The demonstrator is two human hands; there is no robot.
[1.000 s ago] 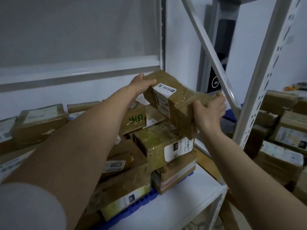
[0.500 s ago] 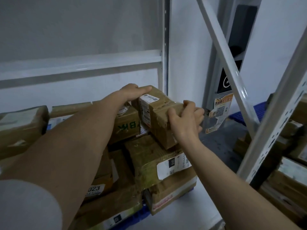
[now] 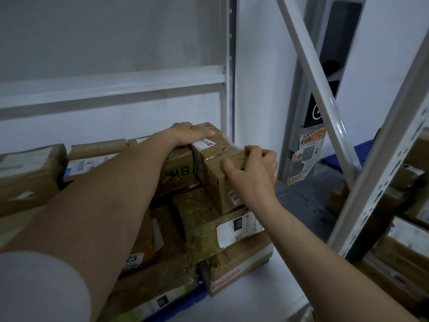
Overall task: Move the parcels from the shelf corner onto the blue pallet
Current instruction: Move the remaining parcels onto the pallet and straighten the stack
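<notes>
Bare forearms; a short white sleeve (image 3: pixel 39 289) covers the left upper arm

Dim, cool, even light; soft shadows between the parcels (image 3: pixel 216 224). Faint glare on tape wrap. Wide-angle bending of shelf uprights (image 3: pixel 380 182) at 3 o'clock. Sleeve (image 3: pixel 39 289) at 7 o'clock blurred.

Brown taped parcel (image 3: pixel 218 168) sits on top of the stack, tilted slightly, white label on its upper face, small sticker low on its near side. Beneath it lies a tape-wrapped parcel (image 3: pixel 209 219) bearing a white "010" label. The stack rests on the blue pallet (image 3: pixel 185 298), whose edge shows under the lowest boxes on the shelf.
</notes>
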